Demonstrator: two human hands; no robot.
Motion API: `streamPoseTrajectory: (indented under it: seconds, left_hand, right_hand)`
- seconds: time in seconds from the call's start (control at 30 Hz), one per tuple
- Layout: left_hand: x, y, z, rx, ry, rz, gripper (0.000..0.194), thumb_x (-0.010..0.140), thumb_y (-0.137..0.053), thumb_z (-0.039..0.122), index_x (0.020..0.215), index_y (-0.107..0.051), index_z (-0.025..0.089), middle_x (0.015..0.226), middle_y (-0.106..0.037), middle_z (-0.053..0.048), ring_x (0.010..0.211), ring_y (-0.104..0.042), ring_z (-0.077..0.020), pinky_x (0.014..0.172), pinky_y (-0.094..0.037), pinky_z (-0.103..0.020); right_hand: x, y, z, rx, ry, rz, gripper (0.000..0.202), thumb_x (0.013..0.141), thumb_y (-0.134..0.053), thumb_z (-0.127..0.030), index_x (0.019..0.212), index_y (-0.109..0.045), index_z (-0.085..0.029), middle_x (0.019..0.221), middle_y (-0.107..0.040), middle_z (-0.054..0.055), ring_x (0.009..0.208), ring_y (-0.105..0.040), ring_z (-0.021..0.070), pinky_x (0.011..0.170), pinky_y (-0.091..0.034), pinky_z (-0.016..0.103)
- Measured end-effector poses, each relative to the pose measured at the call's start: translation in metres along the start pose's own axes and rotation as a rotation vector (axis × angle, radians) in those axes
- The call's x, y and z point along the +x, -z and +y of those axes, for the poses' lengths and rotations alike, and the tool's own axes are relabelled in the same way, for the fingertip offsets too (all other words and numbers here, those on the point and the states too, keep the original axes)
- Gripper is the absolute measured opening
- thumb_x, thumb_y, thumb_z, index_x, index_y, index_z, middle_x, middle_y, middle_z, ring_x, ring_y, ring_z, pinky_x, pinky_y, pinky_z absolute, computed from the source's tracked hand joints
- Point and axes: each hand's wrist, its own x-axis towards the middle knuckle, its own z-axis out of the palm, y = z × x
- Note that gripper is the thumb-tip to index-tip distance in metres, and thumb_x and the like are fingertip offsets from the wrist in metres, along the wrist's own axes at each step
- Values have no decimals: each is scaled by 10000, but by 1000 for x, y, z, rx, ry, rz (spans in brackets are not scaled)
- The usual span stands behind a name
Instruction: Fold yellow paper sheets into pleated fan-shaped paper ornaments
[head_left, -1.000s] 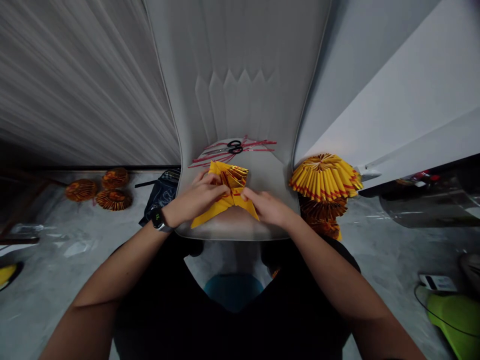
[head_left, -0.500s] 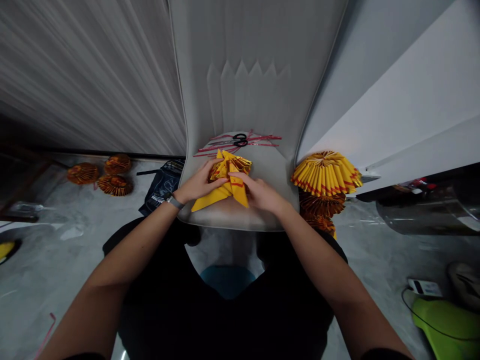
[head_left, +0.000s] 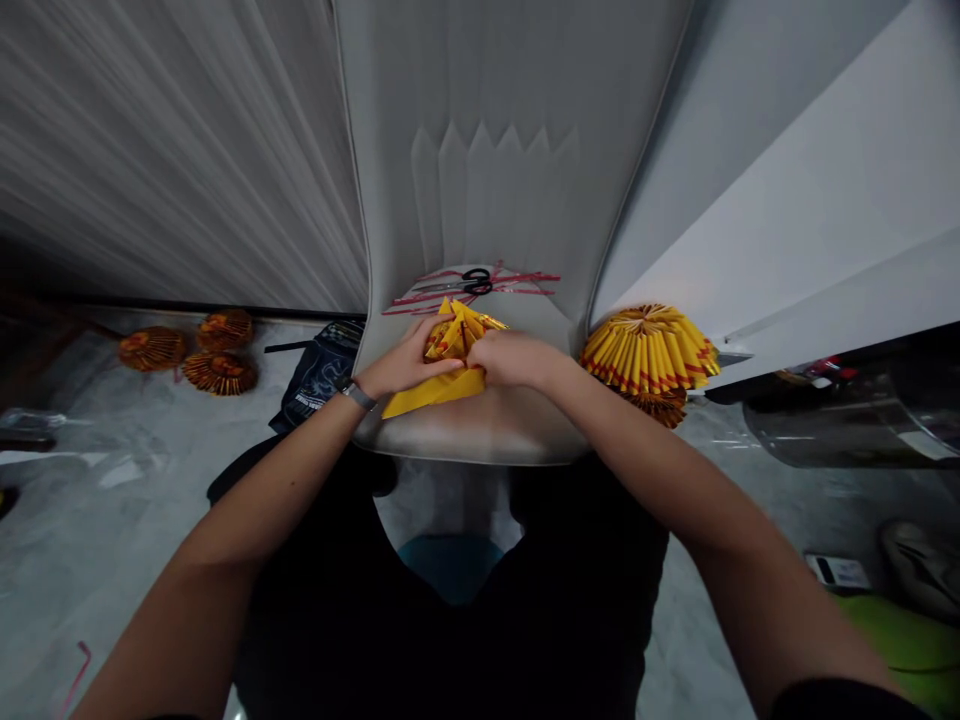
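Note:
A folded yellow and gold paper piece [head_left: 459, 334] rests on the grey chair seat [head_left: 450, 440], between my two hands. My left hand [head_left: 409, 362] grips its left side, thumb along the lower yellow flap. On the right side my right hand [head_left: 506, 358] has its fingers curled in and pressed on the paper, hiding part of it. Behind the paper, black-handled scissors [head_left: 475, 282] lie among red strips [head_left: 536, 277] on the seat.
Pleated yellow paper fans [head_left: 649, 350] are stacked right of the chair. Round gold pleated pieces [head_left: 152, 348] and a dark bag [head_left: 319, 372] lie on the floor at left. A white wall [head_left: 810, 200] stands at right, a shoe [head_left: 921, 565] at lower right.
My right hand has moved slightly up and its fingers have curled in over the paper's right side. The yellow flap that hung down there no longer shows. My left hand stays nearly in place.

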Motion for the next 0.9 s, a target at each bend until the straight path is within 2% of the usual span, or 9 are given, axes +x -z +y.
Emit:
streamPoseTrajectory:
  seconds: [0.1, 0.23, 0.37, 0.5, 0.6, 0.67, 0.77, 0.83, 0.9]
  left_hand:
    - [0, -1, -7, -34, 0, 14, 777, 866, -682, 557, 1497, -373, 225, 1492, -460, -137, 1408, -453, -281, 1211, -329, -427]
    - [-1, 0, -16, -62, -4, 28, 741, 887, -655, 544, 1489, -384, 207, 1488, -461, -159, 1405, -454, -286, 1207, -333, -452]
    - [-3, 0, -15, -23, -2, 38, 724, 893, -659, 528, 1488, -386, 219, 1471, -485, -151, 1397, -454, -292, 1197, -337, -475]
    - [-4, -2, -10, -14, -8, 39, 726, 885, -670, 534, 1480, -398, 217, 1460, -495, -154, 1376, -475, -293, 1185, -352, -468]
    - [-3, -4, -6, 1, -9, 48, 723, 880, -674, 537, 1465, -415, 199, 1414, -525, -154, 1350, -495, -293, 1169, -374, -460]
    - [-3, -4, -4, 6, -6, 65, 707, 877, -677, 534, 1448, -432, 195, 1404, -529, -151, 1349, -494, -295, 1172, -369, -462]
    - [-2, -4, -2, 9, -10, 68, 685, 888, -663, 529, 1445, -429, 205, 1411, -519, -146, 1355, -483, -291, 1180, -357, -468]
    - [-2, -4, -1, 9, -8, 67, 686, 888, -660, 536, 1444, -429, 208, 1406, -520, -143, 1356, -477, -289, 1178, -358, -465]
    - [-2, -5, 0, 7, 9, 80, 690, 880, -666, 548, 1437, -436, 210, 1400, -521, -141, 1357, -474, -288, 1175, -361, -459]
  right_hand:
    - [6, 10, 4, -47, -10, -15, 98, 797, -677, -140, 819, -773, -142, 780, -737, 95, 694, -632, 200, 614, -353, 296]
    - [7, 13, 19, 107, 18, 4, 76, 792, -747, -205, 854, -778, -173, 771, -740, 58, 740, -649, 201, 668, -399, 287]
    - [2, 1, 38, 366, -166, -8, 95, 790, -770, -280, 766, -763, -189, 594, -678, 20, 611, -648, 196, 630, -440, 295]
    - [-2, -11, 47, 617, -366, 58, 187, 771, -801, -330, 698, -718, -179, 594, -688, 32, 540, -656, 194, 547, -470, 292]
    - [-3, -16, 44, 758, -488, 134, 215, 807, -775, -342, 706, -689, -173, 619, -703, 55, 522, -654, 190, 502, -477, 285]
    - [-4, -20, 38, 731, -486, 210, 199, 835, -740, -359, 788, -697, -170, 660, -717, 54, 515, -646, 179, 489, -463, 274]
    - [-7, -26, 28, 543, -486, 404, 215, 858, -701, -380, 947, -699, -184, 782, -741, 51, 613, -669, 182, 556, -462, 263]
    - [-8, -31, 22, 406, -546, 531, 240, 869, -682, -386, 1020, -686, -199, 865, -744, 66, 740, -686, 216, 636, -473, 280]
    - [-6, -35, 15, 316, -619, 594, 267, 884, -664, -398, 1075, -677, -211, 896, -739, 85, 819, -683, 252, 691, -476, 307]
